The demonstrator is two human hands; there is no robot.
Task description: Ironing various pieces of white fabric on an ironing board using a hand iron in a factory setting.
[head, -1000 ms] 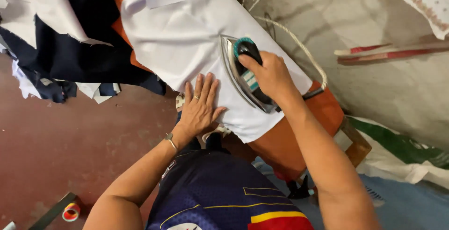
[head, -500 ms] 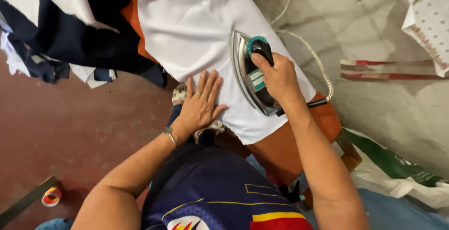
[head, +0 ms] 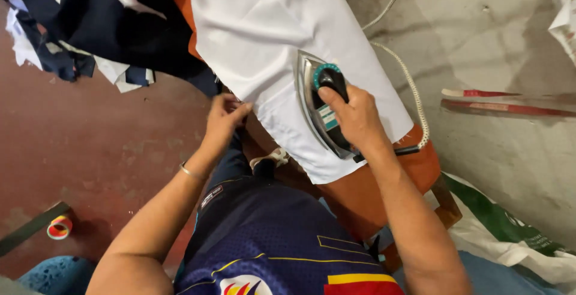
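Glossy metal iron — smooth cloth

The left hand, earlier pressed flat on the white cotton cloth, is now lifted to its near edge, fingers curled. The steel-soled iron is shifted slightly.

Navy jersey, yellow trim; seemingly metal bracelet

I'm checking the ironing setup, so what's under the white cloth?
The white cloth lies on an orange padded board, visible past its near edge and far corner. The iron, held by the right hand, sits on top. The rest of the board is covered.
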